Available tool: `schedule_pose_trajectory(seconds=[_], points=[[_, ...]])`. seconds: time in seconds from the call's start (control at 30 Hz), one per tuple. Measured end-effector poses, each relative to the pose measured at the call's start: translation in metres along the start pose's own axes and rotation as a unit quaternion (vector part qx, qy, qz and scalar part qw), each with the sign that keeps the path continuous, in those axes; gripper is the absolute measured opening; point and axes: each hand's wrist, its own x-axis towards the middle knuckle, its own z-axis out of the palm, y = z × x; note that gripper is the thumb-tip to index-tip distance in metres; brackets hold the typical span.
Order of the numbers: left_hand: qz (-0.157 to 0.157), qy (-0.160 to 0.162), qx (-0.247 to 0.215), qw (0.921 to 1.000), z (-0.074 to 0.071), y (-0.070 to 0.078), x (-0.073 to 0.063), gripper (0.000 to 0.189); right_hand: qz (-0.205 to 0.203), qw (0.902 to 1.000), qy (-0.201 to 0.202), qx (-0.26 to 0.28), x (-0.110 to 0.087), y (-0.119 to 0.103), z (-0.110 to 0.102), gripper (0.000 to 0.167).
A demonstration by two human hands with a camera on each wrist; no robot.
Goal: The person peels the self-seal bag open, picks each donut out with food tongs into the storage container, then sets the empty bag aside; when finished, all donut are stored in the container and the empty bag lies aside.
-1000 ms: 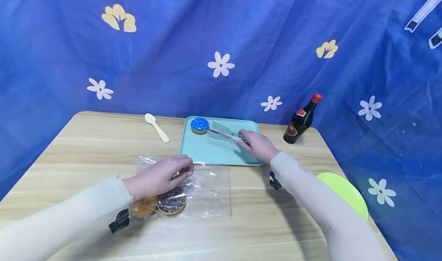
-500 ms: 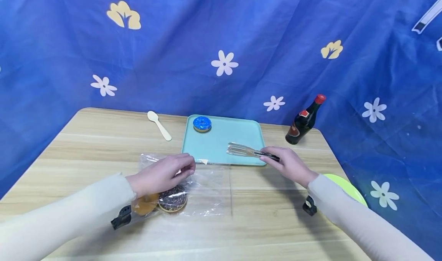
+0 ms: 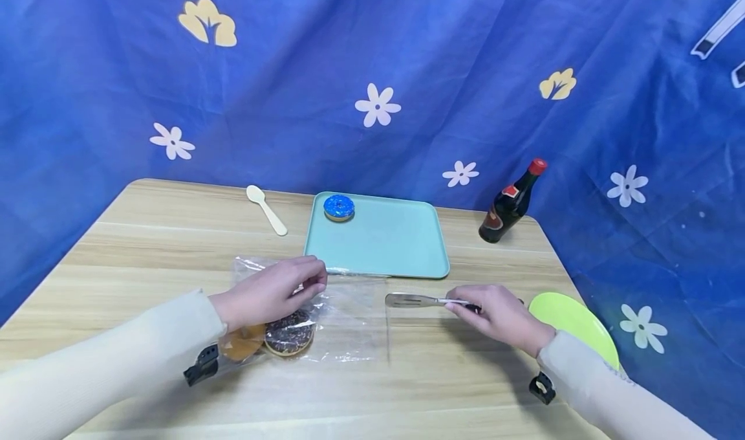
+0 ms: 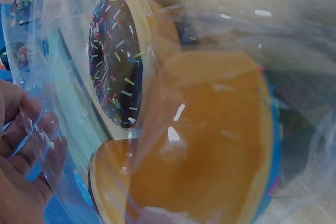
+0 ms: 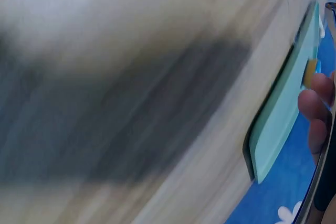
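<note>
One clear bag of donuts is gripped by the left hand; the right hand holds tongs, their tips near the bag's right edge. In my head view, a strip of counter shows between the tongs and the near rim of the tray. I see one blue donut in the tray's far-left corner, with tray surface stretching rightward.
</note>
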Motion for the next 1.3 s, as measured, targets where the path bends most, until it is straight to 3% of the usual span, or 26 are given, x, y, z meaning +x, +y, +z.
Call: schedule_pose_trajectory(seconds=[0.33, 0.73, 1.3], points=[[-0.004, 0.004, 0.001, 1.0000, 0.000, 0.002, -0.001, 0.010, -0.039, 0.9987, -0.027, -0.019, 0.012, -0.015, 0.021, 0.010], [-0.006, 0.000, -0.004, 1.0000, -0.001, 0.003, -0.001, 0.007, -0.067, 0.9951, -0.069, -0.021, 0.041, -0.037, 0.040, 0.028], [0.002, 0.001, -0.012, 0.9999, 0.000, 0.005, 0.000, 0.007, -0.087, 0.9910, -0.098, -0.024, 0.068, -0.054, 0.058, 0.036]])
